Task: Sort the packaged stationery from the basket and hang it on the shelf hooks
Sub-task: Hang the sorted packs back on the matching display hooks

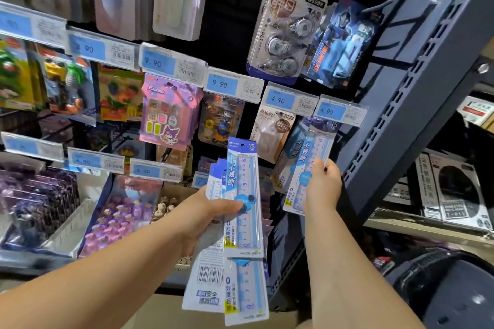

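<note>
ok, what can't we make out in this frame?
Head view only.
- hook under the 4.90 tag: hidden by the ruler pack the right hand grips; hung or not, unclear.
- ruler stack in the left hand: overlapping, count unclear.
- dark basket: cut off by the frame corner, contents unseen.
- far-left price tag: blurred, unreadable.

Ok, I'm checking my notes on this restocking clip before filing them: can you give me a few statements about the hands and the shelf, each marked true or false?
1. The left hand holds several ruler packs. True.
2. The right hand is empty. False: it grips a single ruler pack just below a 4.90 price tag.
3. The front pack in the left hand reads 30 cm. False: it reads 15 cm.
4. A pink Kuromi pack hangs below a 9.90 tag. True.
</note>
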{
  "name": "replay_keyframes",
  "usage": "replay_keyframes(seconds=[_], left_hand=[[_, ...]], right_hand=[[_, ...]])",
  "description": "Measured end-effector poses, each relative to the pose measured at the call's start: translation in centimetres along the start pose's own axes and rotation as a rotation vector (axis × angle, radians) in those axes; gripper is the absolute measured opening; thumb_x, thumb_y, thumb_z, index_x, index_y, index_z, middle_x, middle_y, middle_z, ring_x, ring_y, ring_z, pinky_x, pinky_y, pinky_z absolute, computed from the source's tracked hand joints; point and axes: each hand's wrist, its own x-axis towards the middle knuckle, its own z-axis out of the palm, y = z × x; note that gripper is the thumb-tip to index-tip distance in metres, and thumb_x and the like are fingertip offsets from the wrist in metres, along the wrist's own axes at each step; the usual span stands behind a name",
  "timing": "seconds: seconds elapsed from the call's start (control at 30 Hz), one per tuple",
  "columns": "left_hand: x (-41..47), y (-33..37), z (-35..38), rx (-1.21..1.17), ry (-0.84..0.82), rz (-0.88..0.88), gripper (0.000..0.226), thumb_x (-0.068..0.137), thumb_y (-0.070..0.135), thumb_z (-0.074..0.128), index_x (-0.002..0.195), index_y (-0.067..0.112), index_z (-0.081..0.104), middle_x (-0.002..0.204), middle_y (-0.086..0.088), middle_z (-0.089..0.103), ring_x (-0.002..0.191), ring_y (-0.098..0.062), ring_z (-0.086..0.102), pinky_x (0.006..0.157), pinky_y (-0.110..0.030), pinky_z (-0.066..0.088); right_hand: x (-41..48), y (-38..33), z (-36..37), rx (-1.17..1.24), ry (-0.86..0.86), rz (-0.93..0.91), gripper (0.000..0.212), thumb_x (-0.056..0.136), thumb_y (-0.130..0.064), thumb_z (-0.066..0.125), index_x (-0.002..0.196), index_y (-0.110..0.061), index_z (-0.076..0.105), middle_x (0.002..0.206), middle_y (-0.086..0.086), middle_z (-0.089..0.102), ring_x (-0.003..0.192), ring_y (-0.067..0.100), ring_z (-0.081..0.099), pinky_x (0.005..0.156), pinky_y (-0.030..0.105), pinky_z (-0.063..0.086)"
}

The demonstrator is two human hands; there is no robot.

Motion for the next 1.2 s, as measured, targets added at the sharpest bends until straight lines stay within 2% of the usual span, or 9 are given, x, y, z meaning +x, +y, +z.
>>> replay_keyframes(seconds=[0.3,0.47,0.6,0.7,0.77,0.9,1.03,1.13,1.2], left_hand=[[0.6,0.3,-0.4,-0.04,0.007,-0.008,0.035,0.086,0.0,0.064,0.118,0.012,0.058,0.091,-0.004,0.077,0.078,-0.012,0.074,0.056,-0.023,0.056],[1.1,0.3,-0.3,-0.046,-0.004,-0.009,0.034,0.086,0.001,0.065,0.118,0.011,0.059,0.093,-0.006,0.076,0.079,-0.015,0.074,0.059,-0.027,0.058],[1.4,0.4,-0.2,-0.065,-0.009,-0.023,0.036,0.087,0.001,0.065,0.121,0.01,0.058,0.094,-0.009,0.076,0.078,-0.016,0.074,0.058,-0.027,0.057],[1.3,0.2,-0.3,-0.106,-0.001,-0.032,0.039,0.087,-0.002,0.064,0.124,0.008,0.056,0.098,-0.01,0.075,0.08,-0.015,0.074,0.06,-0.025,0.057],[1.2,0.1,-0.8,-0.126,0.006,-0.032,0.042,0.087,-0.003,0.064,0.126,0.007,0.055,0.101,-0.011,0.074,0.081,-0.015,0.074,0.061,-0.023,0.057],[0.7,0.2,-1.3,-0.16,-0.035,0.006,0.042,0.088,-0.007,0.059,0.128,0.003,0.054,0.103,-0.013,0.073,0.084,-0.018,0.073,0.064,-0.024,0.057],[0.3,0.2,-1.7,-0.197,-0.068,0.072,0.044,0.084,0.001,0.066,0.126,0.004,0.056,0.107,-0.014,0.073,0.094,-0.024,0.072,0.07,-0.032,0.058],[0.1,0.1,-1.8,-0.189,-0.019,0.069,0.048,0.078,0.008,0.073,0.124,0.008,0.059,0.112,-0.019,0.071,0.098,-0.032,0.07,0.075,-0.043,0.059],[0.0,-0.1,-1.8,-0.211,0.016,0.056,0.049,0.08,0.01,0.074,0.127,0.009,0.058,0.114,-0.019,0.07,0.102,-0.034,0.069,0.082,-0.049,0.057]], right_hand=[[-0.3,0.6,0.7,0.017,0.026,-0.016,0.033,0.1,-0.032,0.044,0.127,-0.017,0.058,0.115,0.002,0.066,0.098,0.019,0.065,0.084,0.039,0.056],[-0.1,0.1,1.3,0.013,0.086,0.03,0.026,0.099,-0.032,0.049,0.119,-0.018,0.058,0.102,0.0,0.064,0.09,0.019,0.064,0.079,0.036,0.054],[0.3,-0.2,1.7,-0.021,0.171,0.103,0.022,0.088,-0.023,0.064,0.098,-0.017,0.046,0.097,0.003,0.053,0.083,0.024,0.053,0.07,0.032,0.041],[-1.2,-0.8,1.8,-0.165,0.217,-0.039,0.015,0.082,-0.018,0.064,0.088,-0.014,0.05,0.089,0.002,0.049,0.08,0.025,0.049,0.066,0.031,0.036],[-2.7,-1.2,2.3,-0.185,0.053,-0.15,0.015,0.082,-0.028,0.065,0.081,-0.017,0.054,0.081,0.001,0.054,0.079,0.024,0.053,0.064,0.032,0.039],[-6.2,-1.8,3.6,-0.177,-0.653,-0.019,0.034,0.077,-0.043,0.075,0.083,-0.017,0.054,0.078,0.004,0.058,0.069,0.018,0.055,0.062,0.034,0.046],[-7.5,-0.9,4.5,-0.181,-0.634,0.013,0.039,0.066,-0.033,0.086,0.087,-0.018,0.056,0.093,0.01,0.068,0.089,0.028,0.068,0.085,0.05,0.055],[-8.4,-0.7,4.8,-0.127,-0.625,0.112,0.044,0.051,-0.046,0.082,0.076,-0.016,0.063,0.082,0.01,0.073,0.082,0.033,0.071,0.077,0.057,0.056],[-8.9,-0.6,5.0,-0.141,-0.631,0.146,0.034,0.059,-0.044,0.079,0.068,-0.016,0.062,0.076,0.011,0.073,0.076,0.034,0.071,0.075,0.057,0.057]])
